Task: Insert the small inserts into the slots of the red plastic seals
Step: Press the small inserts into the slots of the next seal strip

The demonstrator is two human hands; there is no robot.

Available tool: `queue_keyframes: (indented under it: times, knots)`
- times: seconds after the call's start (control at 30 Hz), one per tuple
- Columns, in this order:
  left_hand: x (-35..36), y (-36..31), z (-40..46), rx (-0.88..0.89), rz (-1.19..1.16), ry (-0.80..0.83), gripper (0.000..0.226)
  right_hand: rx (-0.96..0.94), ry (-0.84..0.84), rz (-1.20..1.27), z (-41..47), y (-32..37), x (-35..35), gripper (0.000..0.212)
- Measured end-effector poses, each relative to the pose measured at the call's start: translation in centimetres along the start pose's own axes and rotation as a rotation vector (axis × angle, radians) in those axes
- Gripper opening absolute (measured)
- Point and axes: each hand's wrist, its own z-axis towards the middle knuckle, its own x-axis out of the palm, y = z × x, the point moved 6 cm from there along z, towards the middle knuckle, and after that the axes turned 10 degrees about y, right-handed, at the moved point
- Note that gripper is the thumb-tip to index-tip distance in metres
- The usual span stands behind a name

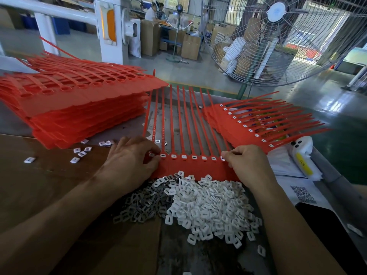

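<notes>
Now both hands are working the red seal strip (190,165) lying on the tabletop (59,165): the left hand (129,161) and right hand (246,161) are each pinching an end insert. Best pressing each squarely until flush, feeding from the insert pile (208,207).

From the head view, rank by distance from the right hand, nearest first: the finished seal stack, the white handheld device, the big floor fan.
From the right hand:
1. Finished seal stack, just beyond the fingers.
2. White handheld device, further right at the table edge.
3. Floor fan, far behind the table.
</notes>
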Motion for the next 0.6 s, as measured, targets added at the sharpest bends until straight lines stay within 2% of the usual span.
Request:
queue_keyframes:
  times: [0.23,0.4,0.6]
  knots:
    - [0.06,-0.01,0.07,0.004,0.005,0.008,0.026,-0.005,0.030,-0.017,-0.03,0.10,0.00,0.029]
    - [-0.03,-0.23,-0.01,0.011,0.001,-0.009,0.027,0.003,0.069,-0.049,0.40,0.22,-0.05,0.041]
    - [-0.05,-0.25,-0.16,0.007,-0.002,-0.019,0.025,0.003,0.027,-0.026,0.39,0.26,0.06,0.045]
